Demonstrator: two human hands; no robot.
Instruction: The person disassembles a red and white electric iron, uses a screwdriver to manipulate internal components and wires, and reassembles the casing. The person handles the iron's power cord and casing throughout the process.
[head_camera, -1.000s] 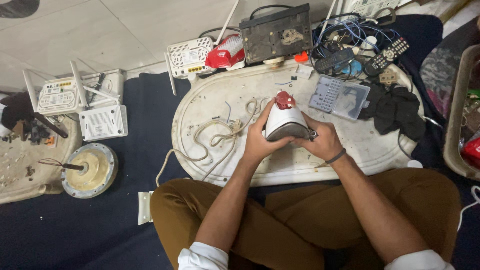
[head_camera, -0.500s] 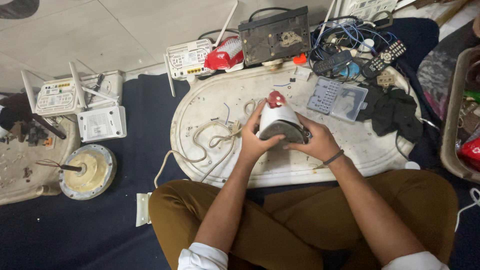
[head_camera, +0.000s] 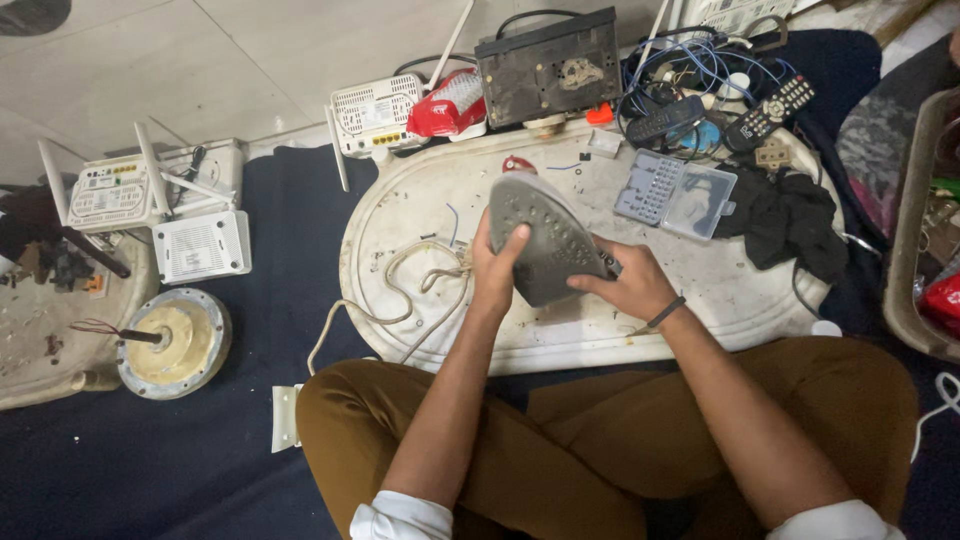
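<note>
A person sits cross-legged on a dark blue floor mat (head_camera: 200, 450), seen from above, with a large white oval tray (head_camera: 400, 200) lying flat in front of the knees and serving as the work surface.

Both hands hold one clothes iron (head_camera: 545, 240) above the middle of the tray, turned so its grey soleplate with small steam holes faces the camera. The left hand (head_camera: 497, 268) grips the left edge, fingers clenched around it. The right hand (head_camera: 630, 285) clasps the lower right side, fingers curled onto the body. The iron's pale cord (head_camera: 400, 290) loops loosely across the tray's left half and trails off its near edge.

As a judgement, the work looks at an early stage: the soleplate is still on the iron and is only turned up for inspection, and no tool is in either hand.

Behind the tray stands one dark metal box (head_camera: 550, 65). To the left lie three white routers, one (head_camera: 375, 115) just beside the tray and two (head_camera: 110, 190) on the mat, plus one flat white box (head_camera: 200, 245). One round fan motor (head_camera: 170, 345) rests on the mat. On the tray's right side sits one clear bit case (head_camera: 672, 195) beside one black cloth (head_camera: 785, 225). Two remote controls (head_camera: 770, 108) lie among tangled blue wires.
</note>
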